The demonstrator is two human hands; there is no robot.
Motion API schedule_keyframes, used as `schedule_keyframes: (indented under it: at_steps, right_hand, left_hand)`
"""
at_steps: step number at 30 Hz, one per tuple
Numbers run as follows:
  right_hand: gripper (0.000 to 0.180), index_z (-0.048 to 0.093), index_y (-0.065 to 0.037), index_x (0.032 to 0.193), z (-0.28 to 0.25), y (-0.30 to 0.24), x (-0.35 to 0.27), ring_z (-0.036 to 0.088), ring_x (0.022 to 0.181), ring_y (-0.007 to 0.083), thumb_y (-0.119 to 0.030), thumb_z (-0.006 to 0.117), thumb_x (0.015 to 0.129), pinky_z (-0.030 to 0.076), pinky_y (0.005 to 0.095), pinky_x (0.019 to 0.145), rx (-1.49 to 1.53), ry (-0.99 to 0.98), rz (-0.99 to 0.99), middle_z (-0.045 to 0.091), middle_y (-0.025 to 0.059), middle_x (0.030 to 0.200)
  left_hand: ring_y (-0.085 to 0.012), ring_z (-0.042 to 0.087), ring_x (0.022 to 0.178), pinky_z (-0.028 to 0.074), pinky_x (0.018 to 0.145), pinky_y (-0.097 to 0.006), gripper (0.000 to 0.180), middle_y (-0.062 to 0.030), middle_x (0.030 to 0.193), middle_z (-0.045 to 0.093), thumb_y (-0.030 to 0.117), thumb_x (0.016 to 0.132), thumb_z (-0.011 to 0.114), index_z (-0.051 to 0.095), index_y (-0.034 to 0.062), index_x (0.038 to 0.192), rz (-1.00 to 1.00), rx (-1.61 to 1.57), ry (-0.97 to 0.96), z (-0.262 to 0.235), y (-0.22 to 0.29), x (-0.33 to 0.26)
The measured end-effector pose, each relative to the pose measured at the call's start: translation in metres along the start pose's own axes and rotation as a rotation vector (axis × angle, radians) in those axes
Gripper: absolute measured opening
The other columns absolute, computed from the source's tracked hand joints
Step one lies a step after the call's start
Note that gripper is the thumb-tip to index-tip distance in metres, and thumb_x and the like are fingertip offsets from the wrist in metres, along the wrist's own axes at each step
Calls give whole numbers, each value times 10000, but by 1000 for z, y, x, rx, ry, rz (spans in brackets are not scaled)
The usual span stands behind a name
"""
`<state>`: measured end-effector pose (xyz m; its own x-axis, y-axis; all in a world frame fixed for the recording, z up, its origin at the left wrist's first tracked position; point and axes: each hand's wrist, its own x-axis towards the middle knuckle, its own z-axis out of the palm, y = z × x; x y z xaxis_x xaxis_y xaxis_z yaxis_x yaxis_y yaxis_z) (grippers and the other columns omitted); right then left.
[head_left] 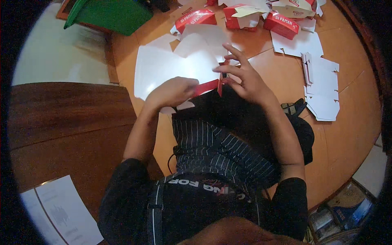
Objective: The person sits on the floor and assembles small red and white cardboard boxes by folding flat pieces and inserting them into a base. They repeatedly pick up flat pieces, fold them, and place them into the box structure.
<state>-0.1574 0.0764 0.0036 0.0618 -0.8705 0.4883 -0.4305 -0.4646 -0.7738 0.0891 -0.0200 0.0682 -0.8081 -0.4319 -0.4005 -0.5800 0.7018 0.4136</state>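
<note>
A partly folded cardboard food box (pixel 159 67), white inside and red outside, is held over my lap. My left hand (pixel 173 92) is closed on its near edge, where a red side wall is turned up. At the box's right corner my right hand (pixel 247 79) pinches a narrow red flap between thumb and fingers, the other fingers raised and spread. Part of the box's near side is hidden behind my left hand. Beyond it lie several folded red-and-white boxes (pixel 281 25). Flat white box blanks (pixel 322 85) rest on the floor to the right.
The tiled orange-brown floor (pixel 343 45) surrounds me. A green bin (pixel 110 16) stands at the far left, with dark wooden furniture (pixel 73 118) nearer. A printed paper sheet (pixel 61 212) lies at the lower left. Clear-sided containers (pixel 339 208) stand at the lower right.
</note>
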Motion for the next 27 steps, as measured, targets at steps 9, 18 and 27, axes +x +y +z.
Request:
schedule_keyframes:
  at_steps: [9,18,27]
  right_hand:
    - [204,655,-10,960,15,27,-8,578,1022,230,-197,708,900,529,316,787,-104,260,15,528,135,1143]
    - [179,639,-20,919,37,33,-15,575,871,245,-186,701,891,487,342,790,88,519,267,563,113,966]
    - [126,689,-37,922,28,18,-10,561,895,259,-117,731,835,468,350,822,-196,187,58,541,108,935]
  left_hand:
    - [-216,578,545,516,519,-359,360,-134,676,594,299,988,535,611,-31,866,-410,-527,270,5,4,5]
    - [-279,660,603,518,591,-411,323,-188,740,642,281,975,553,653,-18,905,-397,-413,315,9,1,16]
    - [-339,658,735,495,674,-420,209,-204,805,655,233,964,575,635,33,953,-134,-161,385,12,17,23]
